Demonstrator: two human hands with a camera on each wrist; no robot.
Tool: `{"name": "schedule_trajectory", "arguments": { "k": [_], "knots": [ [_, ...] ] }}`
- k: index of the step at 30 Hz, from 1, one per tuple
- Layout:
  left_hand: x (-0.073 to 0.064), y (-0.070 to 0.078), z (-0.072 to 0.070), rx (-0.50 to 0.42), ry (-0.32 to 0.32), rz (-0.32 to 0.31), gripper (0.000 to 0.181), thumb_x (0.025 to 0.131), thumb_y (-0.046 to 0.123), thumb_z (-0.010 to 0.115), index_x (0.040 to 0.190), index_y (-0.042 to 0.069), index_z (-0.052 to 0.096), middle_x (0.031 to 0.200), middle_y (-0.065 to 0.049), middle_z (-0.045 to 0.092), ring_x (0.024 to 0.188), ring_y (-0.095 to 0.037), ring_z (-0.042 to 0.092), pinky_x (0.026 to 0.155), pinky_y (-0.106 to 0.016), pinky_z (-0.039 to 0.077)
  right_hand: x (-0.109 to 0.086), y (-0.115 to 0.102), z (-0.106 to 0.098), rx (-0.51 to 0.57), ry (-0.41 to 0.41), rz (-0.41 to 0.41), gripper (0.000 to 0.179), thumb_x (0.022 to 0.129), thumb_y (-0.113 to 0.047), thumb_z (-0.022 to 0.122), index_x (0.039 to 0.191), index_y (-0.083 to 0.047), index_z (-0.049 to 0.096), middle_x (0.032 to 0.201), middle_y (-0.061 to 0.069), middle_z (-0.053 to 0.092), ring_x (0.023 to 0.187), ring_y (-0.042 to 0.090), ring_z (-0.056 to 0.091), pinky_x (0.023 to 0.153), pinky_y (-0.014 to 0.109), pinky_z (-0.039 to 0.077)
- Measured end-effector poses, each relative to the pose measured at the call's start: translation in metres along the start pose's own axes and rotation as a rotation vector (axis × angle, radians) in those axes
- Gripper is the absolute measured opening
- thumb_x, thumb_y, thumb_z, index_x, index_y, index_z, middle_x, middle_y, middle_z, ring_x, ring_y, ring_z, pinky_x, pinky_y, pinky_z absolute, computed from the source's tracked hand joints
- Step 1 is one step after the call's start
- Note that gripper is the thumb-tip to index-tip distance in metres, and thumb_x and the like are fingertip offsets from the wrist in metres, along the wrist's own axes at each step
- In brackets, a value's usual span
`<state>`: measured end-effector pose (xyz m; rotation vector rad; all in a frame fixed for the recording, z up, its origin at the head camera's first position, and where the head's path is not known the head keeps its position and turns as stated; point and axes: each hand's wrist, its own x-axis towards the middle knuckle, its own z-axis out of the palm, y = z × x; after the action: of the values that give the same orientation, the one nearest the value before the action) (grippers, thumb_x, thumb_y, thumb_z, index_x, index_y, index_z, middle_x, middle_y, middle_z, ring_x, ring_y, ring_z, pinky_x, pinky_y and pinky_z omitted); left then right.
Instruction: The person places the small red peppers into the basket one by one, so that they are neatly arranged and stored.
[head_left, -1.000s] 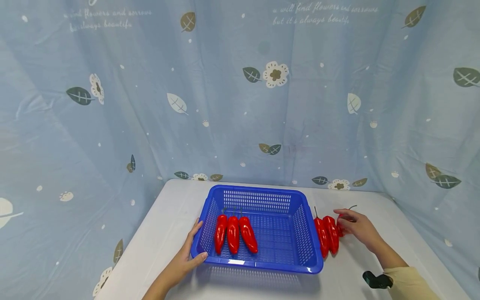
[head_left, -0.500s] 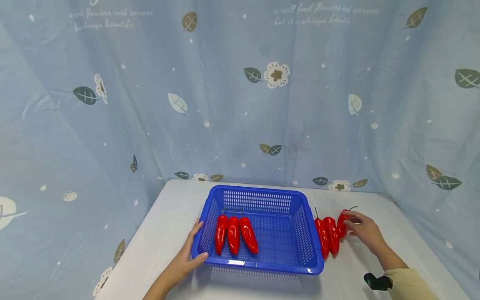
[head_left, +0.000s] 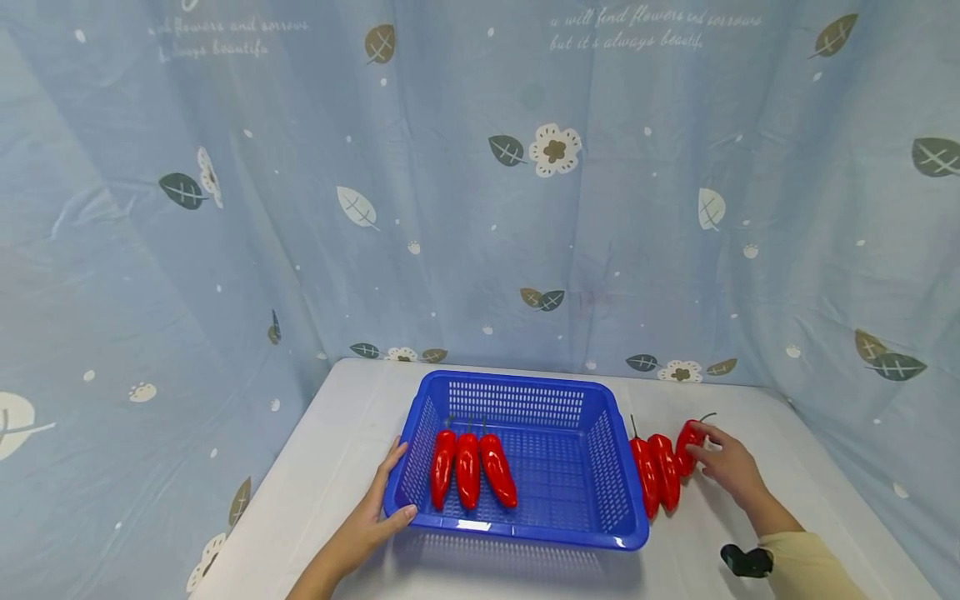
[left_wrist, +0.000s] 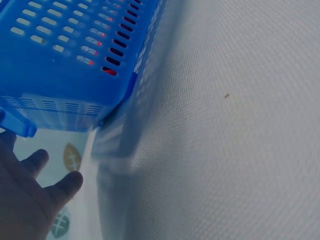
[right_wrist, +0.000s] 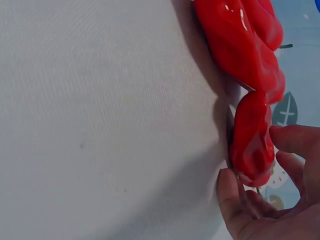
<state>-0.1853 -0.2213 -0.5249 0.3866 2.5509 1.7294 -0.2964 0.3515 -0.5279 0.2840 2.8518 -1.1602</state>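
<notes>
In the head view my left hand (head_left: 369,510) is at the front left corner of a blue plastic basket (head_left: 525,531). Its thumb lies on the front rim and its fingers reach along the left side; the left wrist view shows them extended and spread. Three red chili peppers (head_left: 468,471) lie side by side in the basket's left half. My right hand (head_left: 733,468) has its thumb and fingertips about a red chili pepper (right_wrist: 251,135) that lies on the table. Beside it, two more red chili peppers (head_left: 664,475) lie against the basket's right side.
A white table (head_left: 337,408) carries everything. Behind it hangs a light blue curtain (head_left: 450,250) with leaves and flowers, which also closes in both sides. A black device (head_left: 746,561) sits at the right wrist by a pale yellow sleeve (head_left: 806,562).
My right hand has drawn slightly to the right, uncovering more of the chili pepper under its fingers. The left hand and the basket stay as they were.
</notes>
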Motion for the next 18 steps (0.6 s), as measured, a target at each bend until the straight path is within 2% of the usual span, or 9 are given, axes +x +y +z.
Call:
{"name": "schedule_trajectory", "arguments": {
  "k": [5,10,18],
  "knots": [
    [0.0,-0.001,0.0,0.006,-0.004,-0.004,0.087,0.094,0.026,0.065,0.163,0.03,0.013,0.171,-0.014,-0.004,0.152,-0.052,0.001,0.107,-0.08,0.013,0.002,0.003,0.004,-0.051,0.01,-0.021,0.065,0.1,-0.026,0.064,0.15,0.005,0.037,0.144,0.043,0.036,0.119,0.058,0.05,0.083,0.049,0.061],
    [0.0,-0.002,0.0,0.004,-0.001,-0.006,0.087,0.094,0.026,0.066,0.163,0.03,0.013,0.171,-0.014,-0.004,0.152,-0.051,0.0,0.108,-0.079,0.01,0.002,0.0,0.004,-0.051,-0.011,-0.016,0.066,0.099,-0.023,0.065,0.151,0.005,0.036,0.142,0.043,0.036,0.123,0.06,0.044,0.086,0.052,0.059],
    [0.0,-0.002,-0.001,0.005,-0.003,-0.023,0.088,0.093,0.028,0.066,0.163,0.03,0.013,0.171,-0.014,-0.004,0.152,-0.051,0.0,0.107,-0.08,0.01,-0.007,0.001,0.002,-0.077,-0.039,-0.031,0.067,0.096,-0.019,0.068,0.149,0.007,0.037,0.138,0.044,0.037,0.12,0.06,0.047,0.08,0.05,0.061]
  ]
}}
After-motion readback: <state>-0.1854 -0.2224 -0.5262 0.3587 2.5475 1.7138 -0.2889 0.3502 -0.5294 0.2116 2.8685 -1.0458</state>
